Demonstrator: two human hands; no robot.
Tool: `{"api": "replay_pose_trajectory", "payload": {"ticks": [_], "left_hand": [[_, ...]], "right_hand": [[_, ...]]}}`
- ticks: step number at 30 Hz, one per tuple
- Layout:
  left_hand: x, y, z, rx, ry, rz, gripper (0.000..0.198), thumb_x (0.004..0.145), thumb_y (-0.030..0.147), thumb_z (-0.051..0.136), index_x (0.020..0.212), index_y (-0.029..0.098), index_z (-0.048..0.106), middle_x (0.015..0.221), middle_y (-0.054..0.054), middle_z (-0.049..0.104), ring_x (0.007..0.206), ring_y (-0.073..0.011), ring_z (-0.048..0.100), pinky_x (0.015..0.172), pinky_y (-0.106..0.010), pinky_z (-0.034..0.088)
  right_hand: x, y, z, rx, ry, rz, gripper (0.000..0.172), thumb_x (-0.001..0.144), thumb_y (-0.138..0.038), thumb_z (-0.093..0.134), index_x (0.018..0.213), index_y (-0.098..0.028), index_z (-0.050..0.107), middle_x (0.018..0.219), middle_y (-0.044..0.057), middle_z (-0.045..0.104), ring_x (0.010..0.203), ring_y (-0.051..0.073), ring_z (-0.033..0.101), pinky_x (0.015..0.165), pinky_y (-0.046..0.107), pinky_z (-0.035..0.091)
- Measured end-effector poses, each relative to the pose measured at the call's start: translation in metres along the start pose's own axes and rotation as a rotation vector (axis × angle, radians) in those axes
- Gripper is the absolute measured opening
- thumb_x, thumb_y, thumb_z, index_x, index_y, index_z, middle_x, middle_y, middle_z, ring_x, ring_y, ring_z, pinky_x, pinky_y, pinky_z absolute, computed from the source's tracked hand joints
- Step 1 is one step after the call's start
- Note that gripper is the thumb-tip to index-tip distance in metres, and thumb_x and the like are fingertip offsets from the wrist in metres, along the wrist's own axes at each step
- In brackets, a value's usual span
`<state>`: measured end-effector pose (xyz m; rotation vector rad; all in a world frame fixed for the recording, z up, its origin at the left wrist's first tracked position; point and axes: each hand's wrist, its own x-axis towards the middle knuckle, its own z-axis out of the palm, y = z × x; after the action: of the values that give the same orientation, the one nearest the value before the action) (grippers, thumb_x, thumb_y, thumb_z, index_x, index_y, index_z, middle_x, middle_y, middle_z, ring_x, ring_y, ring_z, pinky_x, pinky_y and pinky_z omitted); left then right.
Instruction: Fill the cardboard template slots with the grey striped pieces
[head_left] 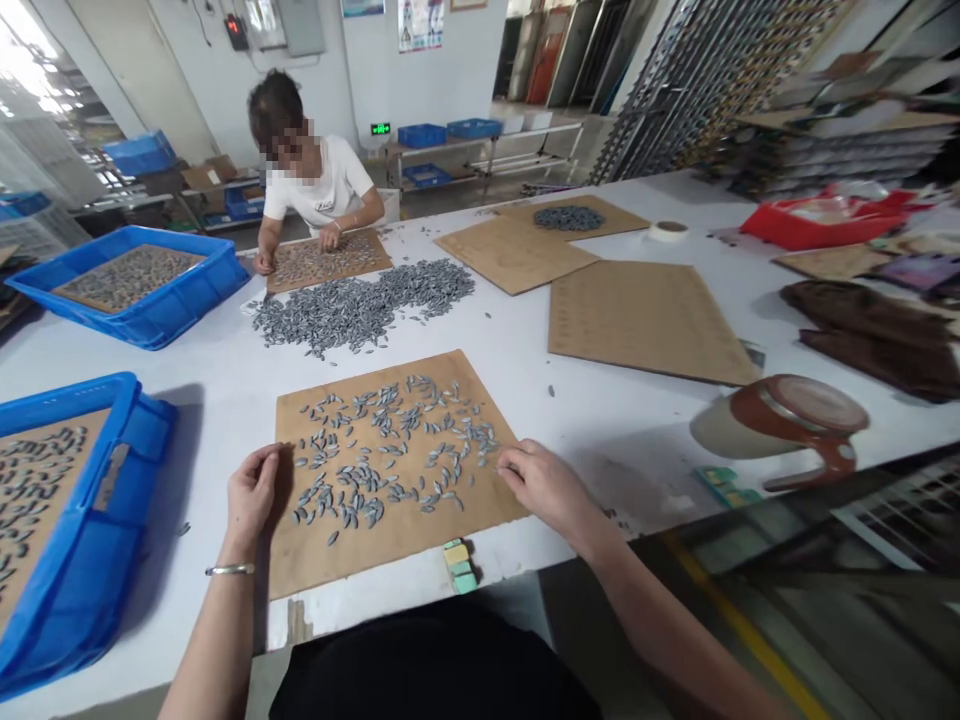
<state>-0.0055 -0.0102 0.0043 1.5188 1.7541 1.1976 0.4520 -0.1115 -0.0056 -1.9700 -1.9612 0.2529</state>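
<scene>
A brown board (405, 560) lies in front of me, strewn with small grey pointed-oval pieces (361, 478). My left hand (253, 492) pinches its left edge with closed fingers. At the opposite edge, my right hand (541, 482) is closed on the board too, its thumb and fingertips partly hidden. Beyond the board, a large heap of the same grey pieces (352, 308) is spread over the white table (510, 335).
Two blue crates (142, 440) (225, 262) with loaded boards stand at left. Across the table a person (319, 190) handles another board (367, 255). Bare boards (637, 315), a tape roll (667, 231), a mug (750, 420) and a red tray (795, 228) lie at right.
</scene>
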Motion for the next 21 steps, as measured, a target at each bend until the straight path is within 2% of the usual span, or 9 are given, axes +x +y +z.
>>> {"api": "replay_pose_trajectory", "payload": {"ticks": [3,7,11,14,18,21], "left_hand": [[0.006,0.001,0.002,0.040,0.026,-0.017,0.044,0.082,0.055,0.064,0.100,0.016,0.077,0.107,-0.014,0.081,0.102,-0.0287,0.074,0.098,-0.044,0.057],[0.010,-0.004,0.000,0.017,0.025,-0.062,0.049,0.080,0.058,0.065,0.102,0.016,0.078,0.101,-0.012,0.081,0.092,-0.0260,0.074,0.088,-0.041,0.060],[0.010,-0.008,-0.001,-0.016,0.019,-0.058,0.049,0.077,0.060,0.068,0.100,0.018,0.077,0.105,-0.012,0.081,0.099,-0.0282,0.074,0.095,-0.044,0.059],[0.010,-0.007,-0.001,-0.022,0.012,-0.067,0.047,0.077,0.059,0.068,0.099,0.018,0.077,0.110,-0.013,0.081,0.104,-0.0300,0.074,0.101,-0.047,0.057],[0.010,-0.004,-0.001,0.001,0.011,-0.085,0.048,0.077,0.059,0.067,0.100,0.018,0.077,0.110,-0.013,0.081,0.104,-0.0303,0.074,0.101,-0.047,0.057],[0.009,-0.003,-0.002,0.017,0.012,-0.090,0.049,0.077,0.060,0.067,0.100,0.018,0.077,0.110,-0.013,0.081,0.104,-0.0308,0.074,0.101,-0.047,0.057]], "right_hand": [[0.005,-0.007,0.001,-0.018,0.001,-0.054,0.016,0.098,-0.025,0.057,0.101,-0.027,0.073,0.107,0.005,0.072,0.094,0.019,0.068,0.079,0.028,0.051],[0.015,-0.018,0.001,-0.043,-0.064,-0.153,0.020,0.101,-0.023,0.052,0.100,-0.025,0.071,0.102,0.006,0.071,0.095,0.020,0.067,0.083,0.030,0.053],[0.012,-0.022,-0.003,0.006,-0.099,-0.169,0.022,0.101,-0.021,0.050,0.093,-0.024,0.070,0.097,0.005,0.072,0.095,0.019,0.068,0.085,0.030,0.052],[0.010,-0.018,-0.004,0.125,-0.138,-0.117,0.015,0.095,-0.018,0.058,0.086,-0.025,0.069,0.090,0.001,0.072,0.086,0.017,0.068,0.079,0.028,0.051],[0.025,-0.006,-0.002,0.195,-0.028,0.012,0.011,0.093,-0.021,0.061,0.091,-0.024,0.072,0.092,0.002,0.074,0.085,0.018,0.069,0.082,0.029,0.052],[0.046,0.002,0.000,0.171,0.008,-0.057,0.020,0.097,-0.020,0.055,0.101,-0.023,0.075,0.104,0.006,0.074,0.095,0.019,0.069,0.089,0.032,0.053]]}}
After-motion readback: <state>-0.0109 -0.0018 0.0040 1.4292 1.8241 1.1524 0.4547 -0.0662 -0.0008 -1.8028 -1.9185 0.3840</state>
